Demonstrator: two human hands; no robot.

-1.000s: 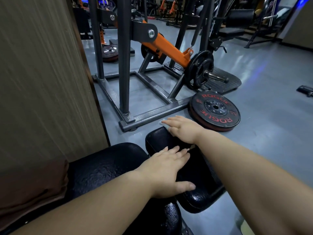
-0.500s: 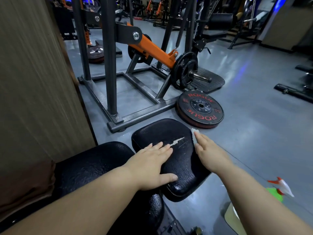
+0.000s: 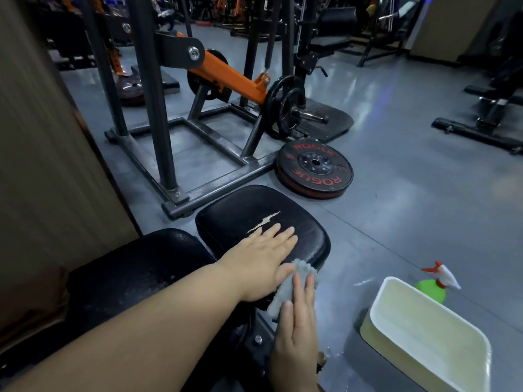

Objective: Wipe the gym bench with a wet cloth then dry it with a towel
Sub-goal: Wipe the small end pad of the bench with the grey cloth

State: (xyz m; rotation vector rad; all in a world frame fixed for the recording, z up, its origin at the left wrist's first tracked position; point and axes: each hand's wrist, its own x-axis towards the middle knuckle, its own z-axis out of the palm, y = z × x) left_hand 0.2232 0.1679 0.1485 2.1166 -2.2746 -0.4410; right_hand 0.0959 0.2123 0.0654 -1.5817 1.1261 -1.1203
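The black gym bench has a small front seat pad (image 3: 249,210) with a pale tear in its cover, and a larger pad (image 3: 135,267) behind it. My left hand (image 3: 260,258) lies flat on the near part of the seat pad, fingers straight. My right hand (image 3: 297,321) presses a grey cloth (image 3: 285,290) with straight fingers against the pad's near right side, just below the left hand's thumb. Part of the cloth is hidden under the fingers.
A cream basin (image 3: 424,332) sits on the grey floor to the right, with a green spray bottle (image 3: 433,287) behind it. A Rogue weight plate (image 3: 314,168) lies beyond the pad beside a steel machine frame (image 3: 215,188). A wooden panel (image 3: 42,165) stands at left.
My right hand has drawn the cloth from the pad's far end, along its right edge, down to the near right side. The left hand stayed flat on the pad. The view tilted right.
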